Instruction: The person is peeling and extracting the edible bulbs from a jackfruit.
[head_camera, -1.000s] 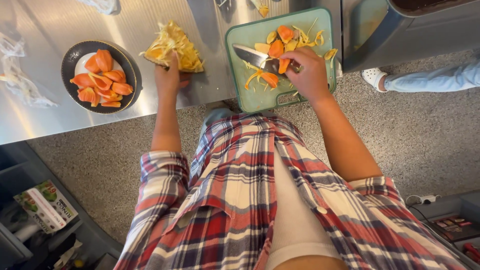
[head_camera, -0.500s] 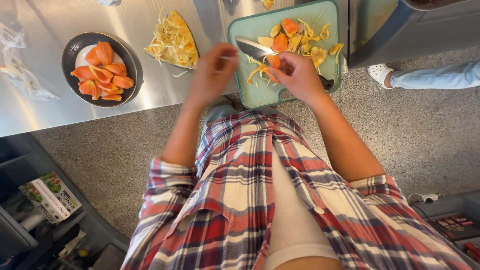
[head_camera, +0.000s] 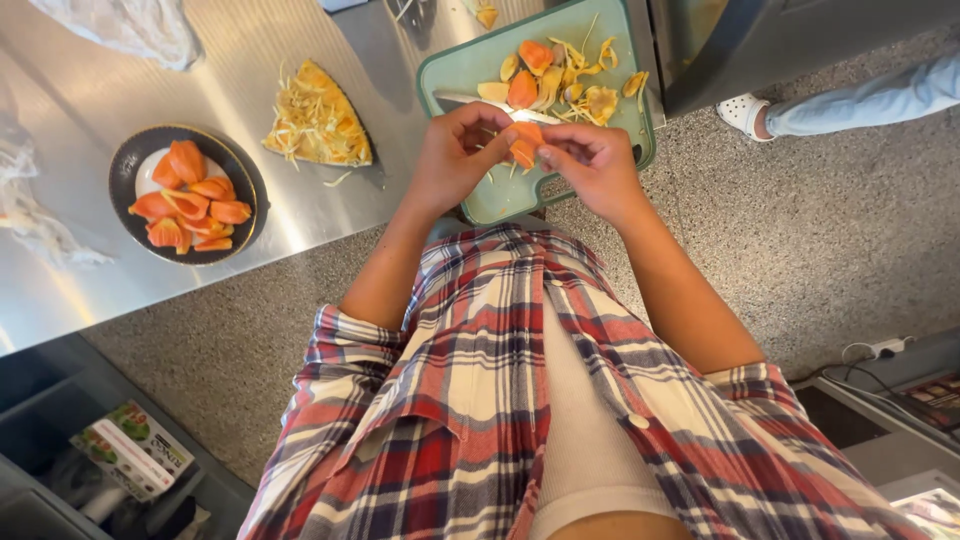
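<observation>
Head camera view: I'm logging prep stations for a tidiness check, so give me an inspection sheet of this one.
Surface: steel counter, shiny, with loose yellow strands near the wedge.
Job's things: orange fruit piece pinched between both hands over the green cutting board; knife lying on the board among orange and yellow pieces.
Clutter: yellow fibrous fruit wedge; dark plate of orange pieces; crumpled plastic.
Grippers: left hand and right hand, both gripping the fruit piece.
Cables: white power strip and cord on the floor at right.
Surroundings: speckled floor; another person's leg and white shoe; printed box in a lower bin.
</observation>
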